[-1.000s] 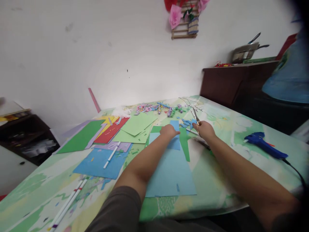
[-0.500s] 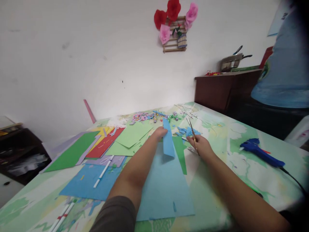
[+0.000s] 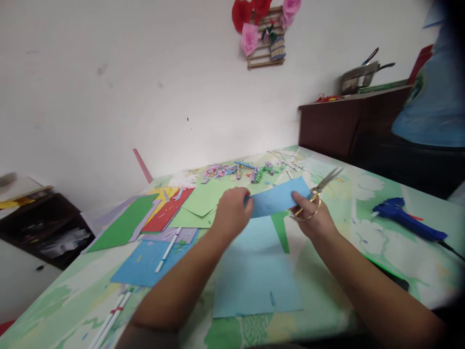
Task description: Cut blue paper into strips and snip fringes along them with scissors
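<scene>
A blue paper strip stretches between my two hands above the table. Its left end is pinched in my closed left hand. My right hand is closed around gold-handled scissors, whose blades point up and away to the right, slightly apart. The right thumb also lies on the strip's right end. Below the strip lies a light blue sheet with a small dark blue scrap on it. A narrow green paper piece sticks out beside the sheet.
Left of my hands lie green sheets, a red sheet, a blue sheet and white markers. Paper curls and scraps cover the far edge. A blue glue gun with its cord rests at right. A dark cabinet stands behind.
The blue strip has turned from upright to nearly level. My right hand has come in to its right end, and the scissors now tilt to the right. The view has shifted slightly.
</scene>
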A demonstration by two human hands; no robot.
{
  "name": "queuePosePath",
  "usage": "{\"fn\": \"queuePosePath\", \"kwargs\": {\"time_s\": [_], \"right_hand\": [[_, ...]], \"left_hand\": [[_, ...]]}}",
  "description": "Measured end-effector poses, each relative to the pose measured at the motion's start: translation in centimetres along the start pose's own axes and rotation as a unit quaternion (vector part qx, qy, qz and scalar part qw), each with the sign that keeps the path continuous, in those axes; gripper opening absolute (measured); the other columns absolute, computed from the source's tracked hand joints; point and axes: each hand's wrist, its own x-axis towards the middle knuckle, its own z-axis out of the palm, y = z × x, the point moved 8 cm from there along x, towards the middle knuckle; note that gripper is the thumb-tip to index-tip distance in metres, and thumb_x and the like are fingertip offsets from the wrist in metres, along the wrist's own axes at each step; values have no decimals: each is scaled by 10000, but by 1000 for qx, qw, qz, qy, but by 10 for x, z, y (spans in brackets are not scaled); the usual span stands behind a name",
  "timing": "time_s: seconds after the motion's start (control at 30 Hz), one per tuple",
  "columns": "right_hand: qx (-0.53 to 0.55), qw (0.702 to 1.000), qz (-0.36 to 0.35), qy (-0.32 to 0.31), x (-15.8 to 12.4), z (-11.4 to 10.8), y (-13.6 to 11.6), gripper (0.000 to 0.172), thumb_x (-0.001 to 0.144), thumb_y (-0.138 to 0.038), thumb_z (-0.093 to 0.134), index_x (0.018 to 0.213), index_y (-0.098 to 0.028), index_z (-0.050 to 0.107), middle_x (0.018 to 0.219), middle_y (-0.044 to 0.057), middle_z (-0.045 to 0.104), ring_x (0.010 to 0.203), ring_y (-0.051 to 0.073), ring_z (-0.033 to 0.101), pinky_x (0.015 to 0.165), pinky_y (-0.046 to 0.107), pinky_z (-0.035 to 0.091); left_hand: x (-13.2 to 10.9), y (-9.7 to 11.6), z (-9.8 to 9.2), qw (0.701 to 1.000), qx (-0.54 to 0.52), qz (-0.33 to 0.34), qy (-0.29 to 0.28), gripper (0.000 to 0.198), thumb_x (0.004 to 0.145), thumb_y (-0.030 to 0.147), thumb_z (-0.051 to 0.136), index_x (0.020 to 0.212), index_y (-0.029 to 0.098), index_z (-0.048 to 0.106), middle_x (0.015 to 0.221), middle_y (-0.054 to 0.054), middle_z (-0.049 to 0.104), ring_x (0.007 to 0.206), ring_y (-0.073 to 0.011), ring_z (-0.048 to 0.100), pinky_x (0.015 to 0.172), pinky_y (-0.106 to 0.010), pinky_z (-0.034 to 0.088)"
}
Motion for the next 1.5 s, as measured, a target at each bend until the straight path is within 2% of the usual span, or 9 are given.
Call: {"fn": "queuePosePath", "kwargs": {"time_s": [0.17,0.23,0.33,0.4,0.5,0.6,0.97,1.2,1.5], "right_hand": [[115,991,13,71,5,-16,4,220,591,-314,671,737,-204,549,691,2,635,725,206,606,622,342,496],[130,987,18,96,9,-24,7,219,584,-312,674,733,-208,552,720,-3,648,779,204,606,657,341,503],[129,984,13,120,15,-36,10,207,589,-320,664,730,-223,548,748,-23,655,829,180,598,699,315,503],[123,983,7,135,17,-42,10,189,595,-324,655,705,-232,532,718,-36,649,818,163,598,703,295,502],[102,986,7,134,13,-38,12,193,597,-342,648,662,-233,503,643,-36,622,746,162,601,664,299,505],[62,993,16,103,4,-23,16,243,578,-368,664,616,-224,472,558,-34,573,614,166,587,576,307,493],[-205,977,16,51,-15,-10,8,377,666,-566,525,621,-194,483,518,-29,467,458,106,391,455,252,328],[-459,875,-11,-154,-50,43,15,459,732,-621,303,610,-191,407,576,2,441,556,148,424,503,278,334],[-394,898,-1,-196,-64,51,24,525,730,-691,205,672,-195,363,579,-22,364,519,119,355,468,263,321]], "left_hand": [[-76,37,21,921,175,238,253,198,669,246,550,846,162,576,900,-126,564,905,-249,468,845,-446,347],[-96,42,46,904,198,324,197,173,630,209,577,799,236,592,835,-78,602,870,-241,499,877,-483,320],[-111,44,91,895,155,414,-51,177,623,192,568,726,334,589,729,9,622,722,-171,534,875,-446,348],[-102,38,108,910,104,371,-154,134,658,248,553,778,276,606,800,-47,627,797,-192,540,859,-408,373],[-51,3,99,993,-46,75,-83,406,661,425,554,974,166,551,938,-126,571,826,-217,520,770,-412,417],[-25,-17,109,935,-315,-111,-117,498,621,495,586,952,128,532,883,-106,553,687,-151,525,604,-323,466],[7,-30,21,826,-516,-129,187,183,638,230,643,646,60,577,618,-57,611,550,-102,580,609,-267,507],[4,-23,1,832,-504,-112,203,195,588,232,676,600,48,614,582,-70,622,550,-124,590,627,-301,509],[-12,-11,18,859,-467,-111,177,207,605,286,652,591,84,606,533,-15,570,479,-91,522,502,-243,447]]}}
